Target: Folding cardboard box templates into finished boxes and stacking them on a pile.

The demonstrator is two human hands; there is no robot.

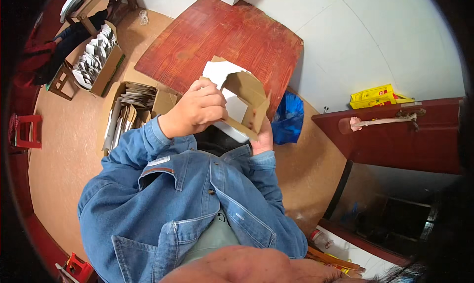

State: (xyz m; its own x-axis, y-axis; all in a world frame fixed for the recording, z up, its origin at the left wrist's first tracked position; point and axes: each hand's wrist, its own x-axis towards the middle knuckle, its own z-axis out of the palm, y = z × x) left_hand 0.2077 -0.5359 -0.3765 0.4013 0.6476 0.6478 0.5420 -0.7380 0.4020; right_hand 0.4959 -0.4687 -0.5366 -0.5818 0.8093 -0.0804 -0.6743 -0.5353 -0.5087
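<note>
A small folding carton (234,112), white outside and plain brown inside, is held up in front of my chest with its flaps standing open. My left hand (200,107) is closed with curled fingers on the carton's left edge. On the carton's right side, my right hand (263,136) grips it from behind and below; part of its fingers is hidden by the brown flaps. Beyond the carton is a reddish-brown wooden table (197,38), whose near part the carton and my hands overlap.
A box of flat cardboard pieces (136,98) stands on the floor at my left, and a longer box of white cartons (96,58) behind it. A blue plastic bag (289,119) hangs at the table's right. There is a red stool (28,131) far left and a dark red door (395,140) right.
</note>
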